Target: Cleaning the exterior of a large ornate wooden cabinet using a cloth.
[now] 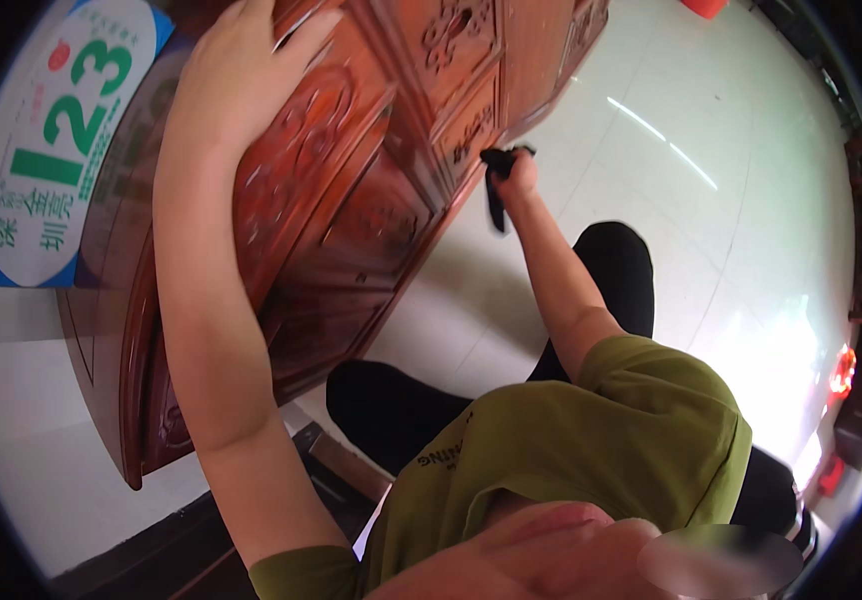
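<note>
My left hand (239, 71) rests on the upper front edge of a carved, glossy red-brown wooden cabinet (299, 161). Its thumb lies apart from the fingers, which the picture's top edge partly cuts off; nothing is seen held in it. Low down, near the cabinet's base and the floor, my right hand (518, 176) grips a bunched black cloth (497, 199) that hangs below the fingers. Carved drawer fronts (461, 34) and lower door panels (374, 202) face me.
A printed race bib (70, 142) with writing stands against the wall behind the cabinet's top. My bent, black-clad knees (614, 262) are close to the cabinet, above a pale tiled floor (671, 172). A red object (705, 7) stands on the floor at the far edge.
</note>
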A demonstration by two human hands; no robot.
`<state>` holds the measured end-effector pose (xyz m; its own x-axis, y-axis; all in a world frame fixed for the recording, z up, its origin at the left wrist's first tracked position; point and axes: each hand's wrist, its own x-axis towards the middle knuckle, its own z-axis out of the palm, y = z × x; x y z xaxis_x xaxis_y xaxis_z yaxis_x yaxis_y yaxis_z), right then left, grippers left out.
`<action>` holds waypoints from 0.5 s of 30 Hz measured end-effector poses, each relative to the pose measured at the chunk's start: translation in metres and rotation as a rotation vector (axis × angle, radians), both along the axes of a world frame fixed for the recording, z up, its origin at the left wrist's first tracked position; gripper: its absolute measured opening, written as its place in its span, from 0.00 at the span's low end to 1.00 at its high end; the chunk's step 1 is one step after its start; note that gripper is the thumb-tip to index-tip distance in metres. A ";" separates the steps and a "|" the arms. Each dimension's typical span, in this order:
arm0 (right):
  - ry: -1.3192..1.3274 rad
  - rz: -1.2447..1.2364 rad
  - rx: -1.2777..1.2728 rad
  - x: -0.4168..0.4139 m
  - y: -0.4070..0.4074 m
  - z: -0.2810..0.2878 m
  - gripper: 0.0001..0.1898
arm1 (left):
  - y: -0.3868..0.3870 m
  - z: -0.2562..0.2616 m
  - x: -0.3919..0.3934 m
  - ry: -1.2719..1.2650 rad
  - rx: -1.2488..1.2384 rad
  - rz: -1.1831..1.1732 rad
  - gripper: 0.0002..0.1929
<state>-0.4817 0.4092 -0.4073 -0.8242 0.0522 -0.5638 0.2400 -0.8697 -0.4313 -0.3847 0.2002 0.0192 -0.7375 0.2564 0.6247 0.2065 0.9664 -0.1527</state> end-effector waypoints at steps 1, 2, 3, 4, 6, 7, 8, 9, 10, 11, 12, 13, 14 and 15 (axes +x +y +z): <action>0.324 -0.026 0.026 -0.040 0.027 0.011 0.10 | 0.009 -0.002 -0.013 0.019 -0.003 -0.022 0.18; 0.376 0.019 0.185 -0.053 0.016 0.053 0.17 | -0.003 -0.004 0.000 -0.022 0.027 0.012 0.17; 0.631 -0.079 0.114 -0.065 0.007 0.107 0.23 | -0.005 0.000 0.011 -0.052 0.070 0.027 0.16; 0.822 -0.043 0.156 -0.082 0.017 0.151 0.21 | 0.001 0.006 0.015 -0.044 0.053 0.044 0.16; 1.079 -0.021 0.469 -0.106 0.034 0.226 0.19 | 0.020 0.021 0.024 -0.294 0.277 0.184 0.24; 1.278 -0.134 0.765 -0.127 0.046 0.251 0.19 | 0.027 0.023 0.021 -0.306 0.260 0.198 0.24; 1.377 -0.129 0.920 -0.149 0.057 0.266 0.16 | 0.031 0.023 0.018 -0.278 0.217 0.211 0.23; 1.451 -0.140 1.032 -0.141 0.056 0.305 0.21 | 0.030 0.021 0.019 -0.253 0.174 0.237 0.22; 1.617 -0.455 1.216 -0.162 0.058 0.309 0.21 | 0.033 0.022 0.016 -0.278 0.154 0.243 0.22; 1.652 -0.383 1.214 -0.168 0.058 0.303 0.21 | 0.031 0.021 0.016 -0.302 0.147 0.263 0.22; 1.670 -0.393 1.266 -0.170 0.057 0.289 0.21 | 0.031 0.021 0.014 -0.322 0.140 0.284 0.22; 1.689 -0.404 1.317 -0.174 0.055 0.271 0.20 | 0.036 0.021 0.010 -0.343 0.121 0.294 0.22; 1.618 -0.506 1.337 -0.182 0.045 0.240 0.21 | 0.041 0.022 0.007 -0.331 0.142 0.321 0.22; 1.542 -0.602 1.367 -0.185 0.035 0.203 0.22 | 0.047 0.022 0.005 -0.321 0.168 0.343 0.22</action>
